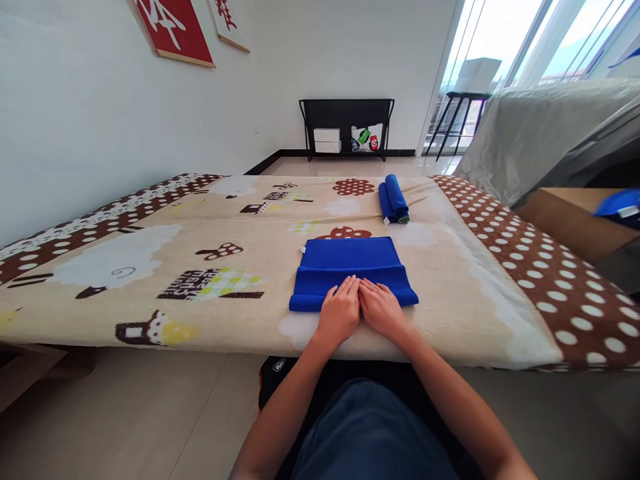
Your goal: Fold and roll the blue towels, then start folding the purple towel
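A blue towel [348, 253] lies on the blanket in front of me, its near part folded or rolled over into a thick band. Its far part is flat, with a small white tag at the left edge. My left hand [342, 308] rests on the band with fingers stretched out and close together. Beside it, my right hand [383, 307] lies on the same band, fingers extended, and the two hands meet at the fingertips. Neither hand grips anything that I can see. Farther back to the right is a rolled blue towel [395, 199] with a white tag.
The patterned blanket [270, 253] covers a wide, low surface with brown dotted borders. To the right stand a cardboard box [565, 217] with something blue on it and a large grey cover [560, 133]. A black rack [347, 115] stands against the back wall.
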Demonstrator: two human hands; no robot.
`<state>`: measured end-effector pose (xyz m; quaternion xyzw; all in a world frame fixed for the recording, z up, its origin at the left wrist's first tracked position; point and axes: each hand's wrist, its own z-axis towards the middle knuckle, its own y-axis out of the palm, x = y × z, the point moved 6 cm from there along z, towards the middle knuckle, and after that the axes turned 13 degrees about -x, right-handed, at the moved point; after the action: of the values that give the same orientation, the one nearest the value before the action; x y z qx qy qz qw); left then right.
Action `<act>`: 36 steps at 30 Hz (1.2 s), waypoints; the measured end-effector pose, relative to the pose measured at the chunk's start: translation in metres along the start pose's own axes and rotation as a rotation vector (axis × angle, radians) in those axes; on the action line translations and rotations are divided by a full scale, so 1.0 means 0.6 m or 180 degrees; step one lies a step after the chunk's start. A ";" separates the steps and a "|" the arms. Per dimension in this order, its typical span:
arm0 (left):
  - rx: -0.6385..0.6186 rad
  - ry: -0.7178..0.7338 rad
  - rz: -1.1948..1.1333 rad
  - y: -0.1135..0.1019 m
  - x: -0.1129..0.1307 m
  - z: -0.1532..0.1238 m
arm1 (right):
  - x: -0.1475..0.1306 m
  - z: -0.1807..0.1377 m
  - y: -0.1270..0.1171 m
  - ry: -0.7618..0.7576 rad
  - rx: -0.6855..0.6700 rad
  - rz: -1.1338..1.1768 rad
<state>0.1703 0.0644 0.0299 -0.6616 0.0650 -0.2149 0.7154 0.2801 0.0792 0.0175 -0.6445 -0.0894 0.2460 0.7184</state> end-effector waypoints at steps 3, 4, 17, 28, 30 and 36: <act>0.0061 -0.0496 -0.0007 0.002 -0.037 0.010 | 0.018 0.013 0.007 0.0177 -0.0067 0.0090; 0.0106 -0.0722 0.0013 -0.001 -0.062 0.006 | 0.036 0.011 0.006 0.0312 -0.0052 0.0087; 0.1276 -0.0587 0.0086 -0.059 -0.194 -0.112 | 0.161 -0.087 -0.034 0.0599 0.0703 -0.0123; 0.0687 -0.0264 0.0077 -0.033 -0.157 -0.128 | 0.120 -0.117 -0.031 -0.0107 0.0233 -0.0132; 0.0584 -0.0452 0.0060 -0.034 -0.162 -0.111 | 0.113 -0.106 -0.031 0.0015 0.0194 -0.0208; 0.0535 -0.0580 -0.0005 -0.045 -0.163 -0.077 | 0.106 -0.072 -0.037 0.0438 0.0368 -0.0103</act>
<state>0.0591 0.0598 0.0322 -0.6161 -0.0190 -0.1591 0.7712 0.3595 0.0699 0.0203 -0.6158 -0.0359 0.1942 0.7628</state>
